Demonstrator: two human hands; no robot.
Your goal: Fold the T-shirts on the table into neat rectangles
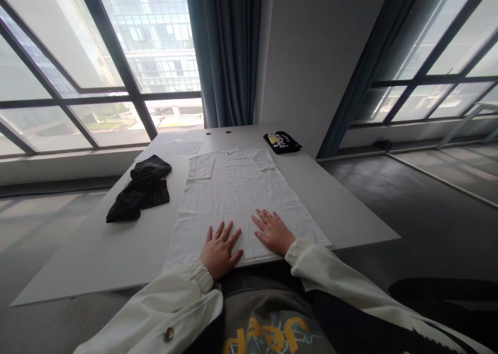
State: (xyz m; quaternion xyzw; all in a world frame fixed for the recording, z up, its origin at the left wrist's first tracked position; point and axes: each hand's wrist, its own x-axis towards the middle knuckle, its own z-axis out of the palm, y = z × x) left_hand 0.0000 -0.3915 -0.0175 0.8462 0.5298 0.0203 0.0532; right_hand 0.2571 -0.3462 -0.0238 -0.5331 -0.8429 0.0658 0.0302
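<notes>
We rested our left hand [220, 251] and right hand [274, 233], splayed and gripping nothing, on the white T-shirt [237, 193]; it spread beyond them across the tabletop [338, 208]; black cloth [142, 190] lay to their left.

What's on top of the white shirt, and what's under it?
The left hand and right hand rest on the white shirt near its hem. It lies on the table; anything else beneath is covered and unseen.

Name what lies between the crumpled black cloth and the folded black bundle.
The head view shows a white shirt spread between the crumpled black cloth and the folded black bundle.
</notes>
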